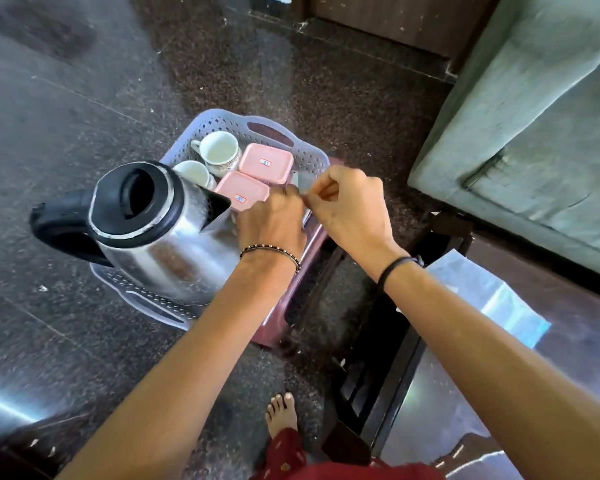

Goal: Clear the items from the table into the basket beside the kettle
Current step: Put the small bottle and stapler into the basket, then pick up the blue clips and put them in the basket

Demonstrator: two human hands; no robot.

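Basket (pixel 312 157), lilac and perforated, sits on a pinkish stool (pixel 291 306) over the dark speckled floor (pixel 84 98), and I am reaching into its right side with both hands. Inside it stand the steel kettle (pixel 160 237) with its black lid and handle, two white cups (pixel 219 152) behind the spout, and two pink lidded boxes (pixel 267 162) side by side. My left hand (pixel 274 223) hovers over the nearer box with its fingers curled down; what they pinch, if anything, I cannot tell. My right hand (pixel 350 206) is just beside it, thumb and forefinger closed on a small thin pale item (pixel 303 188) too blurred to name, held above the basket's right rim. A glossy bench (pixel 465 393) lies to my right.
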